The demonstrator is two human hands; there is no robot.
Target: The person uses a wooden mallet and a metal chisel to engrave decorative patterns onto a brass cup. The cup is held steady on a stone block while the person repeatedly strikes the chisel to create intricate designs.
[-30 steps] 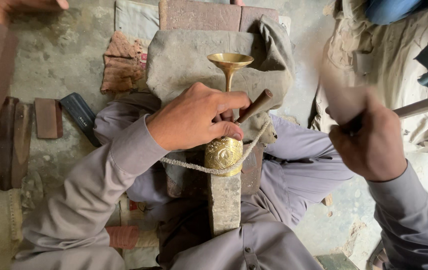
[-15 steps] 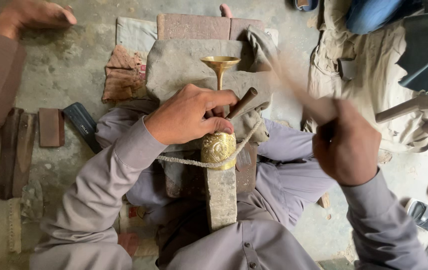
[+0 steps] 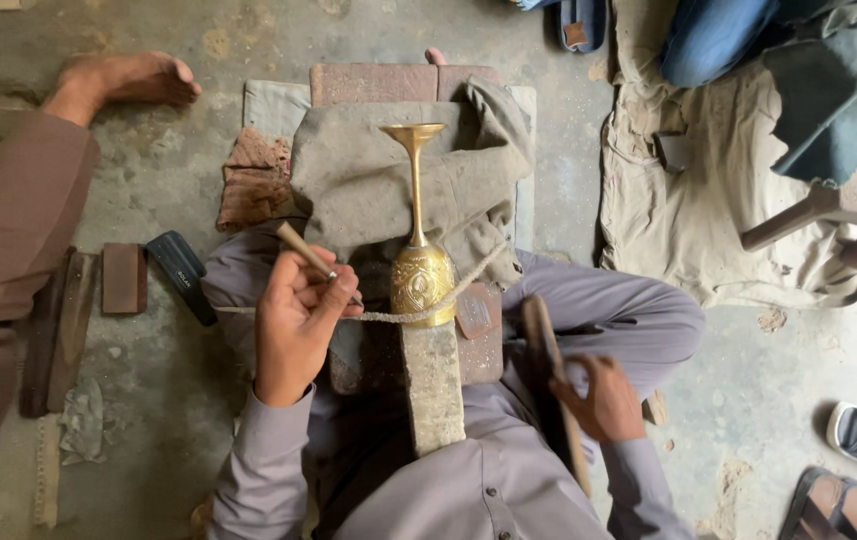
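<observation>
Brass goblet (image 3: 419, 250) lies roped to our stone block (image 3: 433, 385), its bowl already engraved; left hand (image 3: 296, 315) pinches a chisel (image 3: 308, 252), right hand (image 3: 603, 400) grips the hammer (image 3: 551, 385) lowered.

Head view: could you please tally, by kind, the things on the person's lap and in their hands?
Brass vase: 1
Cord: 1
Stone block: 1
Short wooden tool, in left hand: 1
Long wooden tool, in right hand: 1
Total: 5

Soft, even daylight, faint shadows, sharp centre, perhaps slight wide-angle stretch at the edges.
</observation>
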